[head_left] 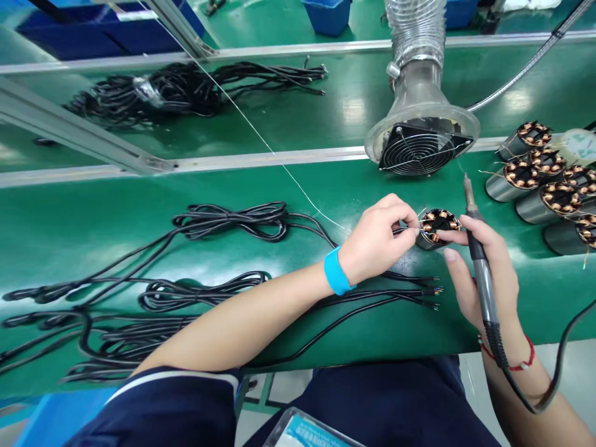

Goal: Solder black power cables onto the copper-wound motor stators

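My left hand point(379, 239), with a blue wristband, pinches a black cable end against a motor stator point(437, 226) with copper windings, which rests on the green bench mat point(326, 192). My right hand point(484, 267) grips a soldering iron point(479, 267), tip pointing up and away beside the stator, while a finger steadies the stator's side. More black cable ends point(419, 292) lie just below my hands.
Several finished stators point(544, 180) lie at the right. A fume extractor fan point(421, 146) on a ribbed duct stands behind the work. Coiled black cables point(186, 298) cover the left of the mat; another bundle point(186, 90) lies beyond the rail. A thin wire strand point(261, 133) runs diagonally down.
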Demonstrator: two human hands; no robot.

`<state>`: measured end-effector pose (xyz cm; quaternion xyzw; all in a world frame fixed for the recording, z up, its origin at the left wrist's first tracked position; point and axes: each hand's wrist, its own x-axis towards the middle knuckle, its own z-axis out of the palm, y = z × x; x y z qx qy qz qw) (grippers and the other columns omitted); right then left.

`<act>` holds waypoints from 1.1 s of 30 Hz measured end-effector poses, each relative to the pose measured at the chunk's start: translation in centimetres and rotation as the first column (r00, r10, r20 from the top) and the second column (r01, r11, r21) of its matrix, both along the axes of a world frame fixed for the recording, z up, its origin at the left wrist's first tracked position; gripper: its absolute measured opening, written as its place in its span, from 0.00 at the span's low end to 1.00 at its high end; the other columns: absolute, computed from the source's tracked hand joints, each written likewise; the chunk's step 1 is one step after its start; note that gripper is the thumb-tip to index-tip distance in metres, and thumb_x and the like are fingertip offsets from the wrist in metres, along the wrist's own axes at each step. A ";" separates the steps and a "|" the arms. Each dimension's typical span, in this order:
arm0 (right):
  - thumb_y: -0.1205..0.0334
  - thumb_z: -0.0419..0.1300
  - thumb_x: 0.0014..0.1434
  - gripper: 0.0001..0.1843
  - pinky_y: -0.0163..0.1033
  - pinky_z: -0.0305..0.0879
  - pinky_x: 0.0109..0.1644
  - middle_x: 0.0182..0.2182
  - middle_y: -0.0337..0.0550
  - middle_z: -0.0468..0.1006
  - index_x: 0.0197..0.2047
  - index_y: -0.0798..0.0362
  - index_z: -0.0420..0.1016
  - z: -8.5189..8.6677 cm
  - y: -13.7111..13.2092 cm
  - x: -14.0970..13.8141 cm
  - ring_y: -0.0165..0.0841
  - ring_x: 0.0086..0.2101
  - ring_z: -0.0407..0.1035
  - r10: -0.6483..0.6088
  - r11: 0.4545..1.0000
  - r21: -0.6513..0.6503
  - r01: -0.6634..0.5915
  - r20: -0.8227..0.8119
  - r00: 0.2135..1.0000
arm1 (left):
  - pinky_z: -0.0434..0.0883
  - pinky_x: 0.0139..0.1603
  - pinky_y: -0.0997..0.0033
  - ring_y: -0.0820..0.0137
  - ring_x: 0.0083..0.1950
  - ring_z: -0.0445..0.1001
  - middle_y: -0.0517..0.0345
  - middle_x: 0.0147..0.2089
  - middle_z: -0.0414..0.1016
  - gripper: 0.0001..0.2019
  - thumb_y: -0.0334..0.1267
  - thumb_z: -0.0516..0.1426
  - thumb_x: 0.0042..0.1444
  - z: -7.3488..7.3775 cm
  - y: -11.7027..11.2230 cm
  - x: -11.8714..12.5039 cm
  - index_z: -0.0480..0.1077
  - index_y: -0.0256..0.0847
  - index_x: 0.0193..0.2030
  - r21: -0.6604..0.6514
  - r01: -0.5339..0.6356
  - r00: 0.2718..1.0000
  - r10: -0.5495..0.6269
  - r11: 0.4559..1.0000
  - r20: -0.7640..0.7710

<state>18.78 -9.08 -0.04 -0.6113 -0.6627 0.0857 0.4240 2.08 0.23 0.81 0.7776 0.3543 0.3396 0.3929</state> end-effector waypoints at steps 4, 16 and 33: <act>0.63 0.57 0.64 0.22 0.49 0.72 0.53 0.45 0.44 0.81 0.61 0.46 0.63 0.0 1.2 0.4 0.39 0.49 0.75 -0.017 0.999 -0.042 0.017 -0.017 1.000 | 0.65 0.30 0.76 0.79 0.28 0.64 0.62 0.35 0.68 0.04 0.26 0.57 0.52 0.1 0.6 -0.2 0.67 0.37 0.34 -0.269 0.002 0.998 0.016 0.963 0.066; 0.63 0.52 0.64 0.20 0.52 0.66 0.57 0.48 0.44 0.79 0.59 0.46 0.62 -2.5 4.7 1.6 0.38 0.49 0.73 0.192 0.977 -0.100 -0.187 0.039 0.981 | 0.42 0.19 0.79 0.84 0.18 0.49 0.67 0.19 0.58 0.13 0.39 0.60 0.54 0.9 2.2 -0.7 0.63 0.36 0.24 -0.857 0.141 0.967 0.116 0.496 0.227; 0.62 0.55 0.64 0.20 0.48 0.72 0.52 0.41 0.42 0.81 0.59 0.47 0.64 -3.1 3.1 0.7 0.37 0.44 0.75 -0.027 0.996 0.077 0.034 -0.090 0.996 | 0.44 0.22 0.76 0.81 0.20 0.47 0.71 0.16 0.54 0.15 0.45 0.67 0.39 0.5 2.0 0.5 0.72 0.35 0.26 -0.841 0.134 0.983 0.040 0.524 0.181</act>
